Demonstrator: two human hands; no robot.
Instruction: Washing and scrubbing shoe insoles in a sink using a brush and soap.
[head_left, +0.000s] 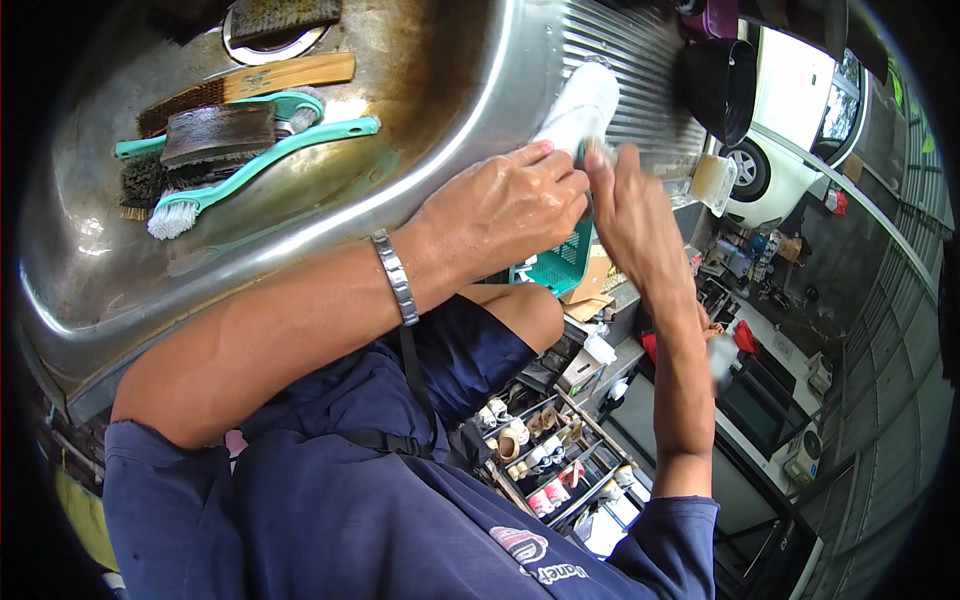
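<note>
A white shoe (587, 101) rests on the ridged metal drainboard (637, 45) of a sink. My left hand (514, 195), with a metal bracelet at its wrist, holds the near end of the shoe and largely hides it. Right beside it, my right hand (630, 202) is closed on what looks like a small brush (592, 146), with pale bristles and a bit of teal, against the shoe's side. That hand is blurred. In the steel basin (420, 97) lie a teal brush with white bristles (262, 166), a wooden-handled brush (292, 75) and a dark-bristled brush (217, 135).
Another brush (285, 19) lies by the drain. Below my hands is a green plastic basket (566, 259) near cardboard. A rack of shoes (555, 457) stands beyond my knee. A black container (724, 90) is at the drainboard's far side; a white car (787, 97) stands farther off.
</note>
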